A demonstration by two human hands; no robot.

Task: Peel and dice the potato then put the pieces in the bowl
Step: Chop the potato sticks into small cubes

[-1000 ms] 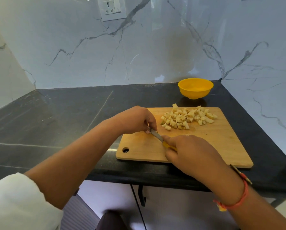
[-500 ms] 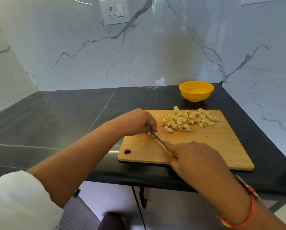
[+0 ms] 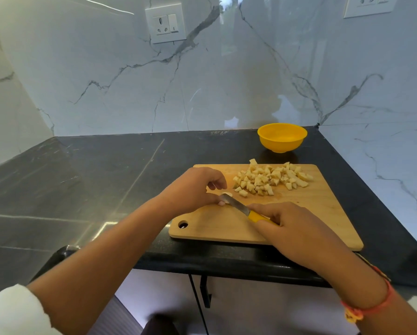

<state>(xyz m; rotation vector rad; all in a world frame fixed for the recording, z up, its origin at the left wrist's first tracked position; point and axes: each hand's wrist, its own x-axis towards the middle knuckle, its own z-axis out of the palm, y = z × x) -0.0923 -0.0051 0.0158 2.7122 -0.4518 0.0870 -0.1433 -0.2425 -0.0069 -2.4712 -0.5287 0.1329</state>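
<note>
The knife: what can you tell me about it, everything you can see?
The knife is small: a narrow grey metal blade and a bright yellow handle that looks plastic. The right hand grips the handle and hides most of it. The knife slants across the wooden cutting board, tip pointing away and left, blade low on the board. Its tip meets a small pale potato piece by the thumb of the left hand; whether it cuts it is unclear. The diced pile lies apart.

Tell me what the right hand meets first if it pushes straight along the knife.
Probably the small potato piece at the knife tip, held by the left hand; depth is unclear.
</note>
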